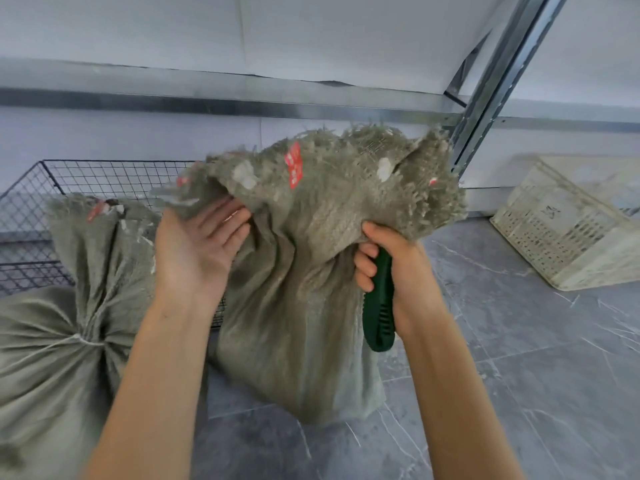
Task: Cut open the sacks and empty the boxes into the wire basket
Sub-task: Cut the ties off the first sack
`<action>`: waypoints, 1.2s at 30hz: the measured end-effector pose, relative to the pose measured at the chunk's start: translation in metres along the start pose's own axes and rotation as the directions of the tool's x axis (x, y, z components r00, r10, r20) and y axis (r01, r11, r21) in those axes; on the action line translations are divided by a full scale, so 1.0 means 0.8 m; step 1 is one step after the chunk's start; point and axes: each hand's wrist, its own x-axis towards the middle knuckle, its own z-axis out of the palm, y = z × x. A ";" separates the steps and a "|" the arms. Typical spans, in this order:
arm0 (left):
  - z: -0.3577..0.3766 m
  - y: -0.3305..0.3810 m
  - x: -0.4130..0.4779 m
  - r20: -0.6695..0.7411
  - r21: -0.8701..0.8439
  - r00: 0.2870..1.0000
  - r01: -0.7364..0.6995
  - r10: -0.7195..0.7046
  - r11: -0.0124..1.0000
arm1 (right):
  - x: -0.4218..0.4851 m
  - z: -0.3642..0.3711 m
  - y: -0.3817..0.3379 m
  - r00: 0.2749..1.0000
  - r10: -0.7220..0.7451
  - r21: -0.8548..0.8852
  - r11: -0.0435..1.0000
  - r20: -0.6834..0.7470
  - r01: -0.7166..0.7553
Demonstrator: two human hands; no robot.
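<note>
Holding the open sack (pixel 311 323) upright on the floor (pixel 519 375), close by the wire basket (pixel 104 174), the person has both hands at its frayed mouth. The left hand (pixel 194 251) lies palm-up, fingers nearly straight and together under a fold; the right hand (pixel 401 271) is clamped round a green-handled cutter (pixel 379 306). The woven cloth looks soft, limp and shedding, so gathered handfuls near the top should hold best

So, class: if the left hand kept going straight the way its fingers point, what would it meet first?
The grey-green woven sack: the left hand has its fingers aimed up and right into the folded cloth below the frayed mouth, and seems to be touching it. Depth is unclear.
</note>
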 end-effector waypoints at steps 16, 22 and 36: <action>0.007 -0.070 0.013 0.365 0.448 0.919 -0.035 -0.147 0.893 | 0.000 -0.005 -0.003 0.967 0.162 0.078 0.980 0.198 -0.181; 0.010 -0.079 0.007 0.520 0.534 0.770 0.046 -0.371 0.844 | 0.006 -0.003 0.003 0.974 0.191 0.066 0.978 0.124 -0.200; 0.014 -0.105 -0.009 0.418 0.572 0.831 0.072 -0.367 0.817 | 0.022 0.008 0.040 0.973 0.138 0.121 0.986 -0.186 -0.116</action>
